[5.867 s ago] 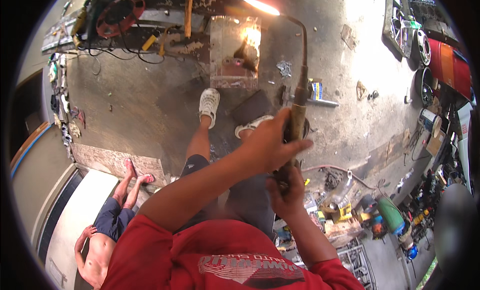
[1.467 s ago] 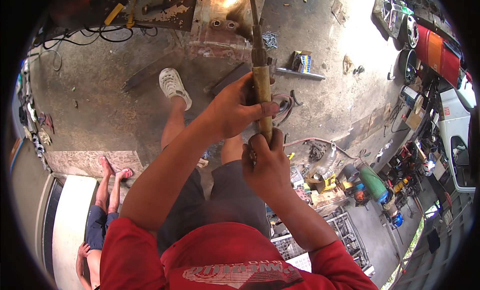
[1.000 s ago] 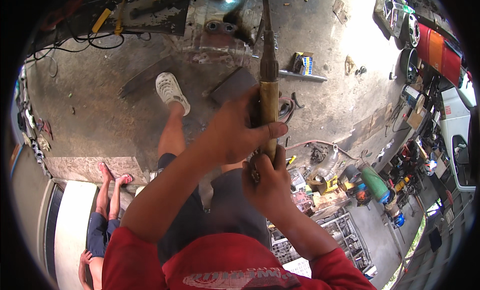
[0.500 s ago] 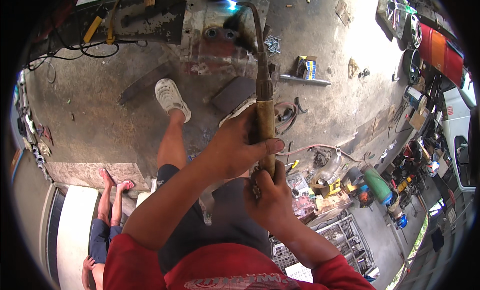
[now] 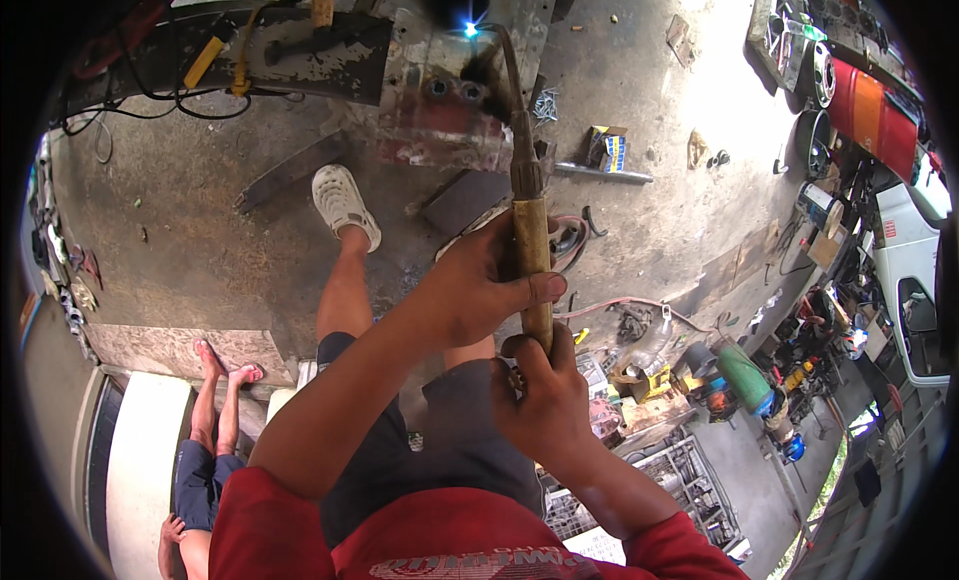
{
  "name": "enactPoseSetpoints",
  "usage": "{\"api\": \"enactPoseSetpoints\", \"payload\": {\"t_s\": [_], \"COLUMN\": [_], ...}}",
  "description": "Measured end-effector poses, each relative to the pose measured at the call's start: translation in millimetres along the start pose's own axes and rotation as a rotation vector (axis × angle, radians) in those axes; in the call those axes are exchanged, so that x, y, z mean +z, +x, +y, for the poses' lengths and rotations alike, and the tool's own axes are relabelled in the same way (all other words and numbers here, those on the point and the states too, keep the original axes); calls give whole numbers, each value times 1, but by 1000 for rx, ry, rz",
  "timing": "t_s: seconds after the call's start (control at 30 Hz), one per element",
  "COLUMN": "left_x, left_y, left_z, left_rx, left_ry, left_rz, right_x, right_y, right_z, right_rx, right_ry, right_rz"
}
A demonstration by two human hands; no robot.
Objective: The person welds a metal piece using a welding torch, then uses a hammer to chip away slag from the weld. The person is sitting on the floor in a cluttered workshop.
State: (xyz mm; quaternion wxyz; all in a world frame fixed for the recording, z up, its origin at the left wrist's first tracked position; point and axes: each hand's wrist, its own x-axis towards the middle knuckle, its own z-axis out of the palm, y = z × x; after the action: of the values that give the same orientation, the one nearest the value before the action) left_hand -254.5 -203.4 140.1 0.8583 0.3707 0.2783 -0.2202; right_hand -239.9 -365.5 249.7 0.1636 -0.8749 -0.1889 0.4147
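Note:
My left hand [image 5: 479, 288] wraps the tan handle of a gas torch [image 5: 533, 245], thumb lying across it. Below that, my right hand [image 5: 544, 385] is curled around the handle's lower end, by what look like small valve knobs. The torch's thin neck runs away from me and bends left at the top. A bright blue-white flame [image 5: 472, 28] burns at its tip, over a worn metal panel [image 5: 440, 130] with patches of red paint and two round holes. Dark scorching marks the panel beside the neck. A round black shape at the panel's far side hides what lies there.
Left of the panel lies a long dark metal beam [image 5: 330, 55] with cables and a yellow-handled tool [image 5: 205, 62]. Loose screws [image 5: 545, 104], a small box [image 5: 607, 148] and a metal bar [image 5: 604, 172] lie to the right. A green cylinder [image 5: 744, 378] stands farther right. Another person's legs [image 5: 205, 410] show at lower left.
The view has shifted a little, so the panel and beam sit lower in it. The flame's glow looks smaller. Both hands keep their hold on the torch.

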Motion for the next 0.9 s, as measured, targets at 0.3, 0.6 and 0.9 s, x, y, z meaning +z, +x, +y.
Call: {"api": "enactPoseSetpoints", "payload": {"t_s": [0.3, 0.6, 0.9], "left_x": [-5, -1, -1], "left_y": [5, 3, 4], "left_z": [-5, -3, -5], "left_rx": [3, -8, -21], "left_ry": [-42, -31, -65], "left_rz": [-35, -15, -19], "right_x": [-1, -4, -6], "right_y": [3, 1, 1], "right_z": [-8, -8, -8], "right_rx": [17, 17, 32], "right_ry": [-16, -25, -6], "right_rz": [14, 6, -17]}}
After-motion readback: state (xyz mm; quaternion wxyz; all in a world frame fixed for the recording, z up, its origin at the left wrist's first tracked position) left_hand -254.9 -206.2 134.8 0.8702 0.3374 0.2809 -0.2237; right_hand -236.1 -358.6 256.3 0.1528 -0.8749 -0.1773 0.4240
